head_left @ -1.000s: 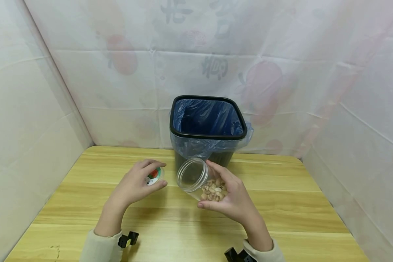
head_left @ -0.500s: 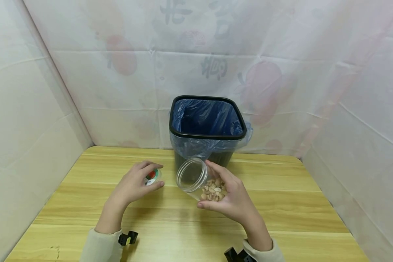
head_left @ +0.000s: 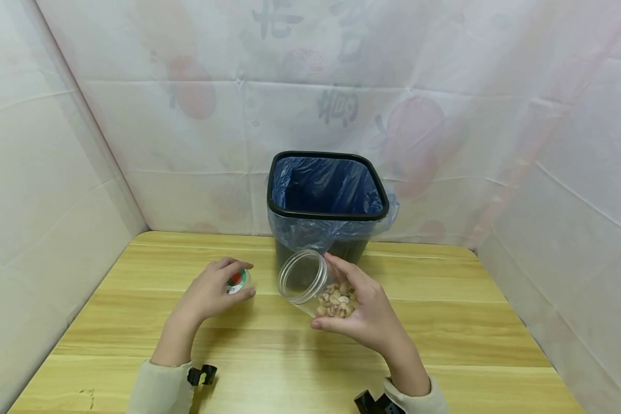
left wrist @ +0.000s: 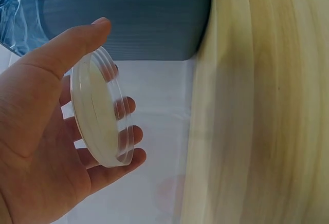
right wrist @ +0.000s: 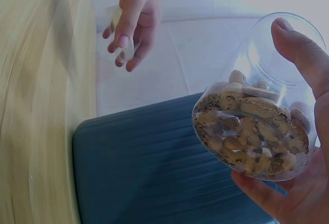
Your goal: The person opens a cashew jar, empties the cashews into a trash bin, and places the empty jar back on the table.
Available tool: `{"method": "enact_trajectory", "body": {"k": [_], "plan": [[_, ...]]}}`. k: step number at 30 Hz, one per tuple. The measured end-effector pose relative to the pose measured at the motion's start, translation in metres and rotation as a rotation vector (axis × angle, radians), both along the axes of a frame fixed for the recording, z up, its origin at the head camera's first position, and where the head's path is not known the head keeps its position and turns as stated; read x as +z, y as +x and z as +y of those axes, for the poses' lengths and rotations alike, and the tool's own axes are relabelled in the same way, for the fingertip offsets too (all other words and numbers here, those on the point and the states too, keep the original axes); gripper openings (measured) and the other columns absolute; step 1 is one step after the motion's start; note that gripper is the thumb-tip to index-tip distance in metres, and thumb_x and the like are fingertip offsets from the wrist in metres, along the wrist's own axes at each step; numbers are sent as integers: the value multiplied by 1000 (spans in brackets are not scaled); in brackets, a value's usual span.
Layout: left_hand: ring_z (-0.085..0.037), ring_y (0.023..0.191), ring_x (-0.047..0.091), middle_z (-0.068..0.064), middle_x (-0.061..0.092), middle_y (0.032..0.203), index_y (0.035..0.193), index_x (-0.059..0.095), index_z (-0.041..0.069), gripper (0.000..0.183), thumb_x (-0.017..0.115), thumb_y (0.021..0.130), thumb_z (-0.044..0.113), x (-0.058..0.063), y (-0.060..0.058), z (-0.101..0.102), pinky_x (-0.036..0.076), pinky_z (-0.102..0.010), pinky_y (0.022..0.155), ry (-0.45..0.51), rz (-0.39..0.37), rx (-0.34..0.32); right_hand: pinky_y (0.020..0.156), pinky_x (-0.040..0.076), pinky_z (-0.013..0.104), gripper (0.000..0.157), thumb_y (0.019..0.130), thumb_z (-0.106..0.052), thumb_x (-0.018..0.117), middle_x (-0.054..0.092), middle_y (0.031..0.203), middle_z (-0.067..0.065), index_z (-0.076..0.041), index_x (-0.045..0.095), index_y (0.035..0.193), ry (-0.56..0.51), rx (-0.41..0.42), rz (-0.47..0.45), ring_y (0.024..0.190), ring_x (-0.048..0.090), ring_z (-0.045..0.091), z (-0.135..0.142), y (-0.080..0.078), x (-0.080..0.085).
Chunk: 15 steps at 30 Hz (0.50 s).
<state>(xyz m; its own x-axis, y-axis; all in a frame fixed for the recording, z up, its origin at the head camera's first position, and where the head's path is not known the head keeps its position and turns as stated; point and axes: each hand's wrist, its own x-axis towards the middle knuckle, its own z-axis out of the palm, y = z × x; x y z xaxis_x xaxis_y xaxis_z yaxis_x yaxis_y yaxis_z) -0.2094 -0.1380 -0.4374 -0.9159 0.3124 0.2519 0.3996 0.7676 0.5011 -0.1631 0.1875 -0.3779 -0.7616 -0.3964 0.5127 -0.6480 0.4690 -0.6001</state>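
In the head view my right hand grips a clear plastic jar, tilted with its open mouth toward the left. Cashew nuts lie in its lower part; through the base, in the right wrist view, dark crumbs show among the nuts. My left hand holds a round clear lid with a red, green and white label, left of the jar and apart from it. The left wrist view shows the lid's pale inner side between thumb and fingers.
Behind the jar a dark trash bin stands at the table's back, lined with a blue plastic bag. A wood-grain table lies under both hands. Printed white cloth hangs behind and at both sides.
My left hand has drifted slightly left with the lid, away from the jar. My right hand and the jar stay almost still.
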Motion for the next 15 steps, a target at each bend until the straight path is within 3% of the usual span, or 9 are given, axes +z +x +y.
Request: {"method": "enact_trajectory", "body": {"k": [7,15], "plan": [[-29,106,59,-9,61,129,130,65,19,52,76,87,45,-6,-4,-2,54,-42,80,-16,-25,2,99,50,32,103,62,-43,94,55,143,-2,-23,44,150,2,3,13,121,58,17,-1,0,1],[-33,108,58,-13,59,132,131,64,17,52,78,86,40,-14,-5,-4,55,-46,80,-20,-77,16,102,48,32,104,62,-44,94,54,144,-3,-23,44,150,0,4,-2,124,57,17,-1,1,1]]}}
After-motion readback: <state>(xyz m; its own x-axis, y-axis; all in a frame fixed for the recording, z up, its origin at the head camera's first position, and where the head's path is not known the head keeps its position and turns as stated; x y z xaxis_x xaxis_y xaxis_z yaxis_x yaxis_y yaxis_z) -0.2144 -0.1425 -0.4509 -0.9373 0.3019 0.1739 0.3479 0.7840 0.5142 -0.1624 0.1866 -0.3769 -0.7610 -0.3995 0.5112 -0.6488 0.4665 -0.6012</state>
